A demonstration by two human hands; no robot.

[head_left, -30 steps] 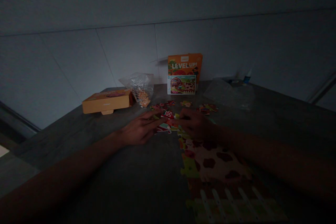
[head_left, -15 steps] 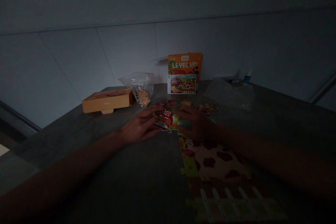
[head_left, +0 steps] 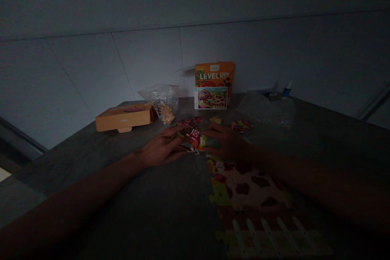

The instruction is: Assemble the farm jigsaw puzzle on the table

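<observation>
Red barn puzzle pieces [head_left: 193,135] with a white crossed door lie between my hands. My left hand [head_left: 164,146] is at their left side, its fingers bent over and gripping a piece edge. From the right, my right hand [head_left: 227,142] has its fingers curled on a piece with green and yellow parts, covering much of it. Below my right wrist a joined puzzle section [head_left: 250,195] shows a spotted cow and a white fence. My right forearm hides part of its far right side. The light is dim and piece outlines under the fingers are unclear.
Loose puzzle pieces [head_left: 240,126] lie just beyond my hands. An orange box [head_left: 124,118] and a clear bag of pieces [head_left: 166,107] sit at left. Behind stand an upright orange box [head_left: 215,69] and a picture card [head_left: 212,98]. Clear plastic [head_left: 265,107] and a small bottle [head_left: 287,89] are right.
The barn pieces between my hands have shifted and tilted slightly. My right hand has moved a little; the left hand is almost still.
</observation>
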